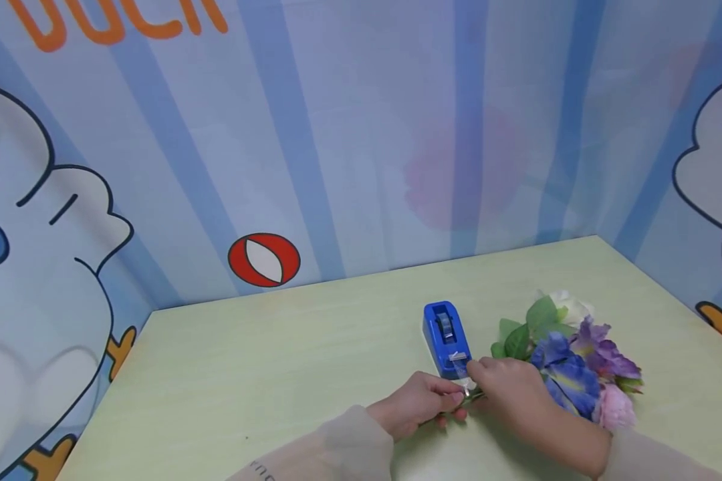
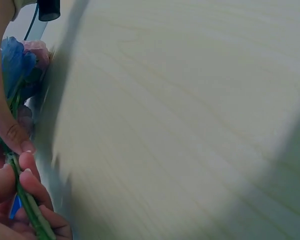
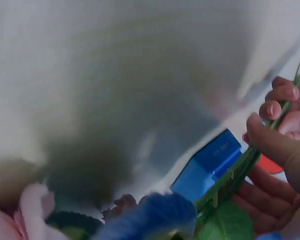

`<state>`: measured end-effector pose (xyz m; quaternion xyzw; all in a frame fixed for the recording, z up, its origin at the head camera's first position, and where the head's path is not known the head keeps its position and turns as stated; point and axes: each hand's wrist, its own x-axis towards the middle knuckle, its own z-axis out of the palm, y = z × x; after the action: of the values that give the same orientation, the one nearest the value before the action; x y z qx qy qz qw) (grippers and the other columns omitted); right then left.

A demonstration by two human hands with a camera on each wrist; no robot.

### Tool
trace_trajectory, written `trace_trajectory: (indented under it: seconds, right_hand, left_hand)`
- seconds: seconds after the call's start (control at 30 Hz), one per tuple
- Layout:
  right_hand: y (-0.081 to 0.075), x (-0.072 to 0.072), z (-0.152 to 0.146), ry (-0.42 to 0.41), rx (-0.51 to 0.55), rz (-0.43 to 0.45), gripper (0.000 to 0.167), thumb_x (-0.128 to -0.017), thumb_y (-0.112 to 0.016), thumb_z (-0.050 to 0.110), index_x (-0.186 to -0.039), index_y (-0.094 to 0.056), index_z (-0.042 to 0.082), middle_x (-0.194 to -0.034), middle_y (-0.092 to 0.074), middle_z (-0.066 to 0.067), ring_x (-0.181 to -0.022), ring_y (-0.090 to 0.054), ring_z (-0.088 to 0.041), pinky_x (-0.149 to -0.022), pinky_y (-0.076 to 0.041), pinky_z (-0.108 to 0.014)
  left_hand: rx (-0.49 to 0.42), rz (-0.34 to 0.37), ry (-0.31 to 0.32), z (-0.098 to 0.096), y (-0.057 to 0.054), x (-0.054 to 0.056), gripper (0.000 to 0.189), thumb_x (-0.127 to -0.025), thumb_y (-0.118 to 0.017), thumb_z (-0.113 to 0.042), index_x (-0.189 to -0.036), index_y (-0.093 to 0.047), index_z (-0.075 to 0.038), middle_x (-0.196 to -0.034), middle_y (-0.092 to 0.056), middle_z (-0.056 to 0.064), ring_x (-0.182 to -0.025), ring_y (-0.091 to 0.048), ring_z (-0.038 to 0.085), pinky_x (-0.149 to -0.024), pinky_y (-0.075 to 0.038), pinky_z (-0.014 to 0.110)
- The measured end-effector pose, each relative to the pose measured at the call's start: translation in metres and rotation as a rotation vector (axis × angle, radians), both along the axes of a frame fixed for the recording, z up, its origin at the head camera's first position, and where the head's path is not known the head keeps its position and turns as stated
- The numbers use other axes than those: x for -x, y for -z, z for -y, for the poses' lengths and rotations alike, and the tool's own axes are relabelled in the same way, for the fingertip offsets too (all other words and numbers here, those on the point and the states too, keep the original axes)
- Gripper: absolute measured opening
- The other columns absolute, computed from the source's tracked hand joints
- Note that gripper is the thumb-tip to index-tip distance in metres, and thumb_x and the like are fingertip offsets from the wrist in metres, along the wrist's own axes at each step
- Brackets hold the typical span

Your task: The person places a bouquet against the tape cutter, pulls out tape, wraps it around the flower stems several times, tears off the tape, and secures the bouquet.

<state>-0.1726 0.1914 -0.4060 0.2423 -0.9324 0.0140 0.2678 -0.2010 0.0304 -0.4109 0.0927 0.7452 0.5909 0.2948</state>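
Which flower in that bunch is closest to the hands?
The blue flower: in the head view it lies just beside the right hand, while the purple flower, pink flower and white flower lie farther away.

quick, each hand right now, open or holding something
Left hand: closed, holding the green flower stems.
Right hand: closed on the same stems, nearer the blooms.

A blue-striped backdrop (image 1: 361,133) printed with 1 red-and-white ball (image 1: 264,260) rises behind the pale tabletop (image 1: 247,361).
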Motion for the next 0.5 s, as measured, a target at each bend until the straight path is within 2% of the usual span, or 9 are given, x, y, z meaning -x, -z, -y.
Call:
trace_trajectory:
  seconds: [0.13,0.33,0.5]
  right_hand:
    - [-0.006,0.003,-0.004,-0.039,-0.008,0.131,0.033,-0.057,-0.086,0.025,-0.064,-0.055,0.017,-0.059,-0.046,0.009,-0.048,-0.045,-0.009,-0.040,-0.035,-0.025]
    - [-0.015,0.007,-0.009,-0.101,-0.001,0.321,0.024,-0.067,-0.081,0.022,-0.063,-0.058,0.020,-0.059,-0.050,0.012,-0.051,-0.044,-0.005,-0.044,-0.035,-0.025]
    - [-0.022,0.008,-0.009,-0.118,-0.005,0.420,0.018,-0.073,-0.077,0.021,-0.067,-0.060,0.018,-0.061,-0.051,0.011,-0.053,-0.042,-0.004,-0.047,-0.036,-0.026]
  left_hand:
    - [0.013,0.000,-0.019,-0.001,-0.001,0.001,0.018,-0.088,-0.060,0.000,-0.104,-0.069,0.003,-0.081,-0.069,0.019,-0.052,-0.046,0.006,-0.046,-0.036,0.015]
    - [0.013,-0.031,-0.018,0.000,-0.001,0.002,0.017,-0.088,-0.060,0.002,-0.101,-0.070,0.004,-0.078,-0.069,0.019,-0.054,-0.049,0.006,-0.045,-0.037,0.014]
    - [0.005,-0.080,-0.008,0.000,-0.004,0.001,0.016,-0.087,-0.060,0.003,-0.099,-0.070,0.005,-0.076,-0.068,0.020,-0.054,-0.049,0.007,-0.044,-0.037,0.016]
